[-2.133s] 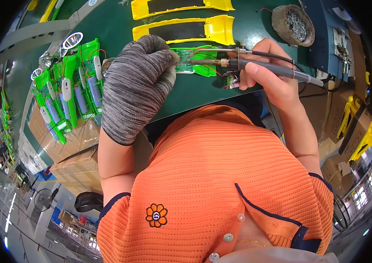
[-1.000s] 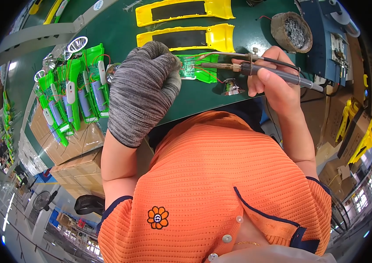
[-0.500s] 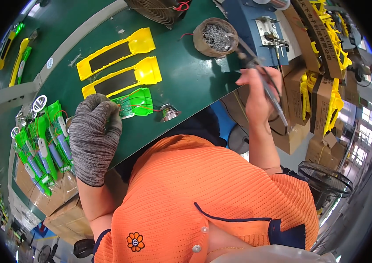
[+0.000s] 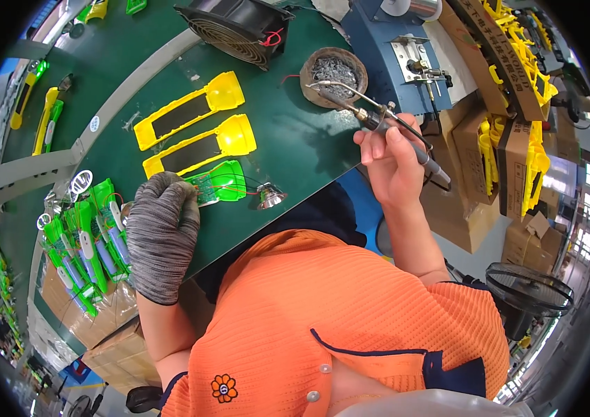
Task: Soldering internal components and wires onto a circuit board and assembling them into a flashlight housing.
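My left hand (image 4: pixel 163 236), in a grey knitted glove, is closed on the left end of a green flashlight housing (image 4: pixel 228 182) with a circuit board and red wires. A silvery reflector cup (image 4: pixel 269 197) hangs off its right end on the wires and rests on the green table. In my bare right hand (image 4: pixel 393 161) is a soldering iron (image 4: pixel 378 124), with a thin wire-feed tube along it. Its tip points left, over the near part of a round pot (image 4: pixel 334 75) of grey metal scraps. Two yellow casings (image 4: pixel 229 135) with dark panels lie beyond the green housing.
Several green housings with batteries (image 4: pixel 86 240) are stacked at the left. A black fan (image 4: pixel 236 31) stands at the back, beside a blue machine (image 4: pixel 395 59) with a solder spool. Cardboard boxes with yellow parts (image 4: pixel 487 154) stand at the right. A curved grey rail crosses the table.
My right hand has turned the soldering iron, so its tip now points left over the pot instead of blurring at its right edge. My left hand keeps its hold. The whole view has shifted slightly.
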`<control>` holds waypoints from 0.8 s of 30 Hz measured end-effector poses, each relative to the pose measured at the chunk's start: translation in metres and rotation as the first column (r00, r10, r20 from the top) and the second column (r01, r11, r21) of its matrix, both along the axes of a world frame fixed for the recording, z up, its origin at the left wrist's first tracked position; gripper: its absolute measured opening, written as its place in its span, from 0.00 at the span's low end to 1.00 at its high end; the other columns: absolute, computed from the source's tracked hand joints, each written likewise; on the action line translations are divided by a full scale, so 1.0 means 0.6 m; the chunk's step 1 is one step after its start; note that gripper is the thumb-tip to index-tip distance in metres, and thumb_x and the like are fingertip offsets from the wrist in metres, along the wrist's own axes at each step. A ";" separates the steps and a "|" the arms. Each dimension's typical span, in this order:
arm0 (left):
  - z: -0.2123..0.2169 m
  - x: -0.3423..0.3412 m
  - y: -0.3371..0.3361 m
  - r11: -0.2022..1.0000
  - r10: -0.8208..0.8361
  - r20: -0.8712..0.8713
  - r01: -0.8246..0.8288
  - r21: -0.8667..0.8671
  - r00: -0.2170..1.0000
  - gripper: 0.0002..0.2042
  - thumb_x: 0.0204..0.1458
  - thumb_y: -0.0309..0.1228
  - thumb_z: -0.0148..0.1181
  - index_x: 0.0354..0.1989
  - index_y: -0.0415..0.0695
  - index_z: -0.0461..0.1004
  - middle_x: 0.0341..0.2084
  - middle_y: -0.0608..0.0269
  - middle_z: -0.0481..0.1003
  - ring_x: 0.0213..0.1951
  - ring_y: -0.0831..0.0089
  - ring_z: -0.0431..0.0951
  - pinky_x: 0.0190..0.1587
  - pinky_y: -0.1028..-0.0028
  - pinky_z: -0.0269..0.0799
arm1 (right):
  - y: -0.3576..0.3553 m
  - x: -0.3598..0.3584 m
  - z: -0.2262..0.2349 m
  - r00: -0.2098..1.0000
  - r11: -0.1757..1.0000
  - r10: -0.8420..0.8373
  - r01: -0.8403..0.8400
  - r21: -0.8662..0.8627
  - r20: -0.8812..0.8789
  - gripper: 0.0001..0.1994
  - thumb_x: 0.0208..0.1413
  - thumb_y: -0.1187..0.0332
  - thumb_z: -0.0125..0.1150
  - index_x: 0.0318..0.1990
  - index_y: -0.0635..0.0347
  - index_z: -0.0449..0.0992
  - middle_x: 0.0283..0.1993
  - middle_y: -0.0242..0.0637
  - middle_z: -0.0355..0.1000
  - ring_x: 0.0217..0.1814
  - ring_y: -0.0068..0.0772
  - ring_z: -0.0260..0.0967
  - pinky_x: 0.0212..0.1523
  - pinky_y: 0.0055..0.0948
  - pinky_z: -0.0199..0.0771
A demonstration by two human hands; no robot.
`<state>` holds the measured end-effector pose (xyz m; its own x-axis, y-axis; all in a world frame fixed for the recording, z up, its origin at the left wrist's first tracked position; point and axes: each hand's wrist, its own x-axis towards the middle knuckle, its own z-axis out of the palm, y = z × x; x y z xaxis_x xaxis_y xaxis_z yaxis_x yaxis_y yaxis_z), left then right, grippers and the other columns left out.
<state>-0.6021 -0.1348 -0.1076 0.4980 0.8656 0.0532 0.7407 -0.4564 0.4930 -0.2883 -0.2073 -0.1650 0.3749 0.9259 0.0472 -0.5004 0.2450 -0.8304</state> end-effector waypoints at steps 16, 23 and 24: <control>0.009 0.026 0.020 0.949 -0.208 0.053 0.188 0.253 0.977 0.11 0.44 0.25 0.66 0.38 0.51 0.78 0.39 0.67 0.79 0.46 0.62 0.75 0.51 0.63 0.69 | 0.004 -0.004 -0.006 0.995 0.995 0.098 -0.098 -0.008 0.007 0.04 0.64 0.72 0.51 0.42 0.63 0.67 0.28 0.36 0.68 0.30 0.31 0.70 0.50 0.40 0.75; -0.025 0.090 0.029 0.837 -0.486 -0.161 0.511 0.196 0.859 0.11 0.45 0.35 0.63 0.38 0.53 0.81 0.39 0.67 0.78 0.53 0.65 0.73 0.60 0.56 0.62 | 0.009 -0.026 -0.007 0.990 0.990 0.138 -0.138 -0.011 0.009 0.05 0.62 0.74 0.53 0.44 0.62 0.67 0.28 0.39 0.70 0.29 0.32 0.71 0.49 0.41 0.74; -0.028 0.092 0.029 0.839 -0.490 -0.151 0.512 0.183 0.858 0.11 0.44 0.35 0.63 0.38 0.53 0.80 0.38 0.67 0.78 0.52 0.65 0.74 0.60 0.56 0.62 | 0.009 -0.026 -0.009 0.988 0.988 0.151 -0.151 -0.002 0.001 0.05 0.62 0.74 0.53 0.44 0.61 0.67 0.27 0.39 0.70 0.29 0.32 0.71 0.49 0.41 0.74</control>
